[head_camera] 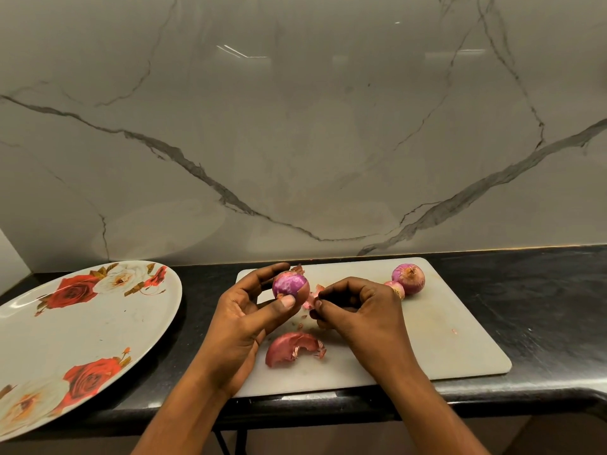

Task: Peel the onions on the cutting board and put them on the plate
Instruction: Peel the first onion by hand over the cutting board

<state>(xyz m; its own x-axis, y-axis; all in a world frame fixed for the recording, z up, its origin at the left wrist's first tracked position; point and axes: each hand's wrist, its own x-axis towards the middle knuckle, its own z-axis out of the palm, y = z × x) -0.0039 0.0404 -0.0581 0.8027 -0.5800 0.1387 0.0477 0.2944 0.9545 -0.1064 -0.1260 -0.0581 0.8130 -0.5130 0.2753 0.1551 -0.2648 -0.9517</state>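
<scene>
At frame centre, above the cutting board [427, 339], the left hand [243, 326] cups a half-peeled onion [290, 284] between thumb and fingers. The right hand [358, 310] pinches a skin scrap [313, 298] beside it. The onion's axis cannot be told. Two unpeeled onions [409, 279] lie upper right; the plate [65, 333] sits left on the counter [542, 323].

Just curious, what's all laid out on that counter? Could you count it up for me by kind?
Red onions: 3 (one in the left hand, a large one and a small one at the back of the board)
Large loose onion skin: 1
White cutting board: 1
Rose-patterned plate: 1
Total: 6
</scene>
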